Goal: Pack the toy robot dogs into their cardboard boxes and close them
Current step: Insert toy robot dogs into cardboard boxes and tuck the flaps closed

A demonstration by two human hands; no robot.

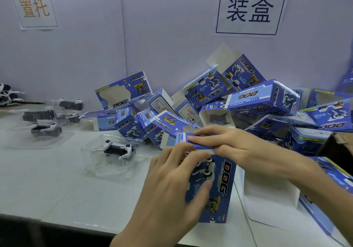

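A blue cardboard box (219,187) printed with "DOG" stands upright on the white table in front of me. My left hand (172,185) grips its left side, thumb across the printed front. My right hand (235,145) presses the top flap (193,144) down with straight fingers. A black-and-white toy robot dog in a clear plastic tray (118,150) lies on the table left of the box.
A heap of blue boxes (261,101), some open, fills the table behind and to the right. Several more dogs in clear trays (45,120) lie at the far left. White wall panels with paper signs stand behind. The table's front edge (57,222) is near.
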